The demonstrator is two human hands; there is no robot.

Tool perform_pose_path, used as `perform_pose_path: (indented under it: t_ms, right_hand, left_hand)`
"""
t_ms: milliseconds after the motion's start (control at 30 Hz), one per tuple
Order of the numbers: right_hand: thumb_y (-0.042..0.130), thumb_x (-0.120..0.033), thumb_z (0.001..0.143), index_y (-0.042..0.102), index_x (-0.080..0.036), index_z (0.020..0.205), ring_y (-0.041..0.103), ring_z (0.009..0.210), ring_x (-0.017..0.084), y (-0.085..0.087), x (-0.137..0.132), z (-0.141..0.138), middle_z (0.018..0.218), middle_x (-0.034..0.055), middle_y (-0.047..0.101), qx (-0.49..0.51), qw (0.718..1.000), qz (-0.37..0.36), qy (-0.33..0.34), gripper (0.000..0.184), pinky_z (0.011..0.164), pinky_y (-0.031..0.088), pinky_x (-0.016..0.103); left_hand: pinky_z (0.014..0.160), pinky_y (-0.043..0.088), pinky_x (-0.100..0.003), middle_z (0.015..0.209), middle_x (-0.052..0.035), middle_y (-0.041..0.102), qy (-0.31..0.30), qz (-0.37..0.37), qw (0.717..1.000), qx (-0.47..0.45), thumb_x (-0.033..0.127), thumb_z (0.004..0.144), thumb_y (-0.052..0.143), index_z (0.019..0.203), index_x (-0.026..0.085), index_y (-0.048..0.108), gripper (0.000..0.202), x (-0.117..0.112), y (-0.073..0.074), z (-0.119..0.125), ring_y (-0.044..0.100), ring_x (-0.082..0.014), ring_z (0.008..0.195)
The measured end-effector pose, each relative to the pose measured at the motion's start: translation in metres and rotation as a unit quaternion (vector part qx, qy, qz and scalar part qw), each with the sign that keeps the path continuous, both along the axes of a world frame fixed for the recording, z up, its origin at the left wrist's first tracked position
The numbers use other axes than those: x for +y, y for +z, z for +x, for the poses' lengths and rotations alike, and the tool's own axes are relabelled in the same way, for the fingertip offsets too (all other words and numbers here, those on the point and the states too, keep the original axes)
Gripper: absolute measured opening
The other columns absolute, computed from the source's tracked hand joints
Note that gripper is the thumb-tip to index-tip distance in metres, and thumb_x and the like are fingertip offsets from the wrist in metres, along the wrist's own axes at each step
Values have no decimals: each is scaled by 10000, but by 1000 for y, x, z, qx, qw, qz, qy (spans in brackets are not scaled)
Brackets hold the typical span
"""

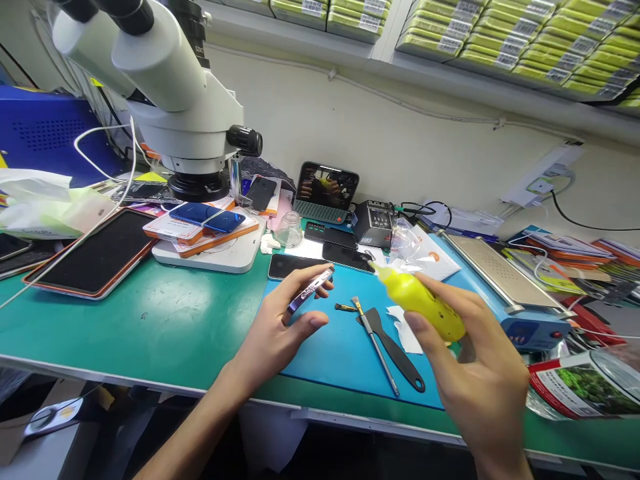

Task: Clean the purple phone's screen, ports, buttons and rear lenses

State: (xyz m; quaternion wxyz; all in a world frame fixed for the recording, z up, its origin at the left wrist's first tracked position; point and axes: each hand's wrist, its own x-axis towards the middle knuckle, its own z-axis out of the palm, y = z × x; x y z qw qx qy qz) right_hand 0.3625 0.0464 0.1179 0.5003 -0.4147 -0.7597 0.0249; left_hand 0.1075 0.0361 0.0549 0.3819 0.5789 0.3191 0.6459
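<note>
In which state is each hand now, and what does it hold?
Left hand: holding a phone, edge-on.
Right hand: closed around a yellow bottle.

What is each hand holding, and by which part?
The right hand holds a yellow bottle by its body, nozzle free. The left hand holds a slim phone-like device, edge toward the camera; its exact grip points are partly hidden.

On the left, a white microscope (175,100) with 2 black eyepieces (133,13) rises over the green bench (115,327). Just left of it lies a dark-screened tablet (100,253); under its lens, a blue phone (207,217) rests on orange-edged boxes (220,240). Far above, a shelf (385,57) carries yellow-green packages (520,43). At right sits a blue machine (530,330) with a flat metal top (505,267).
</note>
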Motion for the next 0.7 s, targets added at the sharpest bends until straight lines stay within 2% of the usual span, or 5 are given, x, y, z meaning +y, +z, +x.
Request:
perform_pose_path:
  t_ms: [133, 233, 333, 567, 700]
  right_hand:
    - [823, -553, 1023, 741, -271, 1456, 837, 1144, 278, -22, 24, 20, 1399, 103, 800, 192, 970, -152, -12, 524, 935, 717, 391]
    - [720, -637, 1066, 675, -226, 1508, 861, 1030, 278, -35, 43, 36, 1395, 147, 798, 198, 959, -201, 1, 605, 900, 732, 433]
    - [765, -604, 1053, 713, -204, 1452, 832, 1158, 288, -45, 59, 49, 1378, 141, 806, 167, 957, -236, 12, 568, 1002, 713, 468]
    - [794, -450, 1085, 712, -176, 1400, 784, 1200, 263, -71, 103, 52, 1362, 110, 768, 56, 974, -220, 1, 425, 1035, 698, 496]
    - [765, -441, 1105, 676, -177, 1466, 812, 1112, 246, -76, 102, 54, 1315, 114, 782, -39, 986, -156, -34, 456, 936, 732, 439]
  left_hand:
    - [1085, 595, -328, 1302, -60, 818, -4, 1, 1000, -1, 725, 1036, 749, 1500, 313, 743, 621, 0, 0, 0, 774, -226, 1167]
    - [1076, 584, -284, 1235, -20, 822, 19, -7, 1000, 18, 603, 1065, 786, 1479, 342, 752, 490, -1, 2, 1, 770, -193, 1159]
    - [1080, 580, -252, 1232, 7, 819, 44, -11, 998, 41, 429, 1080, 818, 1478, 375, 749, 408, -5, 3, 3, 771, -161, 1172]
    - [1058, 617, -284, 1246, -12, 820, 53, -20, 997, 43, 386, 1096, 794, 1486, 348, 752, 394, -9, -1, 4, 785, -184, 1174]
    - [1076, 615, -316, 1247, -42, 833, 48, -50, 997, 31, 450, 1106, 771, 1443, 285, 778, 375, -6, -1, 4, 792, -212, 1184]
